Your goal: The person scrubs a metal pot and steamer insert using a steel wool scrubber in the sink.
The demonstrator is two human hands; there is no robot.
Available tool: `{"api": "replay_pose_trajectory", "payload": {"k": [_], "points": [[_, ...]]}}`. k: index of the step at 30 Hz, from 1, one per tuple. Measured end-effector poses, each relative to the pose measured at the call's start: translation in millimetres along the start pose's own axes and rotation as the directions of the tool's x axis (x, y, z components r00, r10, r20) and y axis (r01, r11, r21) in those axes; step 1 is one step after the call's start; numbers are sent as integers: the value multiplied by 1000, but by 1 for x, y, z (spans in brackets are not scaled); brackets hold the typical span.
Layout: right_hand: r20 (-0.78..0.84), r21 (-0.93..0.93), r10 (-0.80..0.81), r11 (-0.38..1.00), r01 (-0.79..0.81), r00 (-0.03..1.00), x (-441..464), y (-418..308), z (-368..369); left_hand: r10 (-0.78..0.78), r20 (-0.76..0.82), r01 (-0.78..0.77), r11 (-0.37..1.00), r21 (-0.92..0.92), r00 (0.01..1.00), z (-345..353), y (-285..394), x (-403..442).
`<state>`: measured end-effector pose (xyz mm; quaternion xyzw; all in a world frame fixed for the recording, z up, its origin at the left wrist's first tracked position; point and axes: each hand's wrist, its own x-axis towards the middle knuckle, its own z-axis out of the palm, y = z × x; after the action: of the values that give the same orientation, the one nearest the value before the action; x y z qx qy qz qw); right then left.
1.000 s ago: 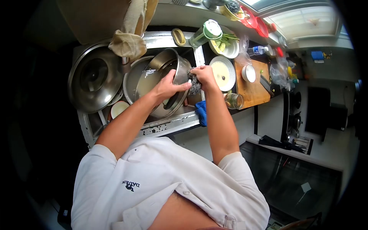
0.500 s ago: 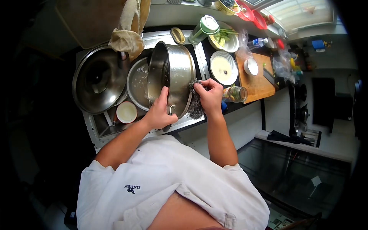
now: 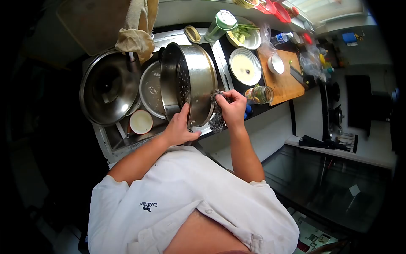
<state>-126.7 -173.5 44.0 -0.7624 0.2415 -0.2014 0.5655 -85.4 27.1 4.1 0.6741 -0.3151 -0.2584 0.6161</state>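
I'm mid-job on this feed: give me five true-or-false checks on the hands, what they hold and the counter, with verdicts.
1. The left hand holds the near side of a tilted, round stainless-steel pot with holes showing inside. True.
2. The right hand holds a yellow cloth. False: it holds a grey metal scouring pad.
3. A small round white bowl stands on the brown rectangular wooden cutting board. True.
4. A dark-bladed knife lies inside the large shiny steel bowl on the left. False: it lies on the cutting board.
5. A round white dish with a ribbed rim holds something pale yellow. True.
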Motion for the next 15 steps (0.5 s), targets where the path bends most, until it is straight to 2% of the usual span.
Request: {"api": "replay_pose_trajectory", "payload": {"k": [3, 4, 5, 7, 8, 11, 12, 15], "points": [[79, -45, -62, 997, 66, 995, -2, -5, 9, -126, 29, 129, 953, -274, 992, -6, -4, 21], [92, -199, -126, 970, 142, 988, -5, -6, 10, -200, 56, 205, 886, -417, 978, -12, 8, 29], [52, -301, -193, 933, 200, 980, -9, -11, 15, -180, -6, 159, 886, -436, 984, -12, 13, 34], [34, -300, -248, 922, 246, 968, -12, -10, 20, -154, -24, 91, 698, -710, 988, -13, 11, 46], [31, -316, -276, 909, 271, 961, -13, -7, 22, -149, -105, 19, 655, -755, 983, -8, 14, 49], [54, -381, -313, 871, 309, 948, -13, 9, 27, -210, -165, 91, 838, -537, 964, 4, -10, 50], [78, -412, -297, 859, 302, 952, -10, 16, 29, -148, -153, 69, 899, -433, 977, 6, -22, 49], [125, -443, -311, 832, 333, 942, 6, 36, 34, -97, -149, 23, 898, -439, 984, 18, -42, 46]]}}
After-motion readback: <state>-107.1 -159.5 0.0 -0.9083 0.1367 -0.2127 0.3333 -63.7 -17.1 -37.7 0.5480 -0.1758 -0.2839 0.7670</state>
